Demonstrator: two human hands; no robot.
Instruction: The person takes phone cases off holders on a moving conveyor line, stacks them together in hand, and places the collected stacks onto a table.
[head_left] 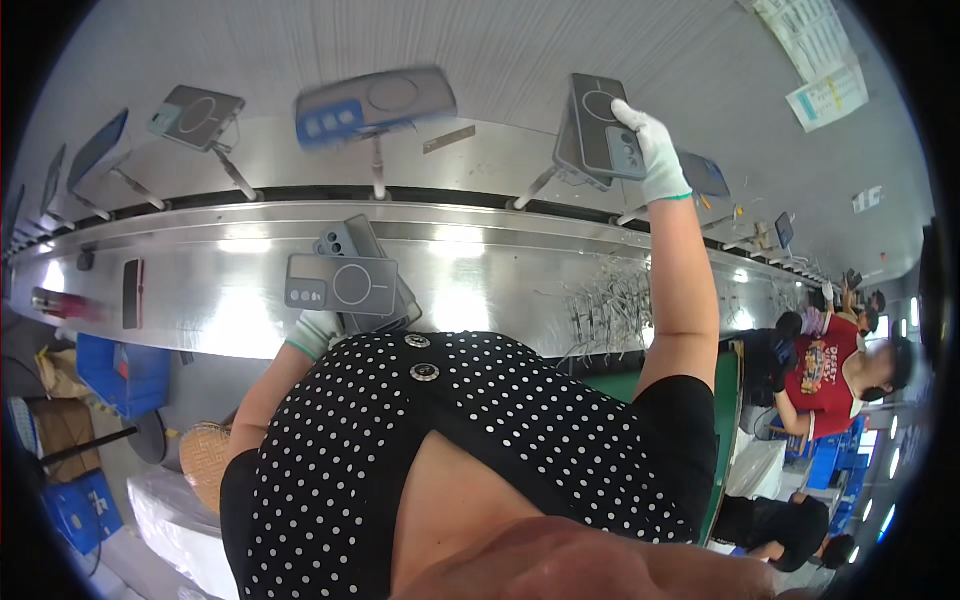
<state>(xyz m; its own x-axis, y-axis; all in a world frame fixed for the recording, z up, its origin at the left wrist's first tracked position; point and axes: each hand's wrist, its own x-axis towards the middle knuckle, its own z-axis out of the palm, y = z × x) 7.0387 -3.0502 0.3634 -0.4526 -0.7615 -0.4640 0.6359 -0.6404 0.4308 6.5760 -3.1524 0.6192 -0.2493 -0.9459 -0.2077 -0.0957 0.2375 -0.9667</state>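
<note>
At the far right of the bench my right hand point(650, 150), in a white glove with a green cuff, is closed on a grey phone case point(597, 125) with a ring on its back and a camera block. The thumb lies on the case's face; the other fingers are mostly hidden. Behind that case a second one rests on a post point(537, 187). Close to my body, my left hand point(318, 328), gloved too, grips a loose fanned pile of similar grey phone cases point(345, 283) from below, its fingers hidden under them.
Beyond the bench edge, posts carry more cases, including a blurred one point(375, 105) and another point(198, 117). A heap of thin metal clips point(610, 305) lies on the steel bench point(470, 270). A phone point(133, 293) lies at left, above a blue crate point(125, 375). Co-workers stand right.
</note>
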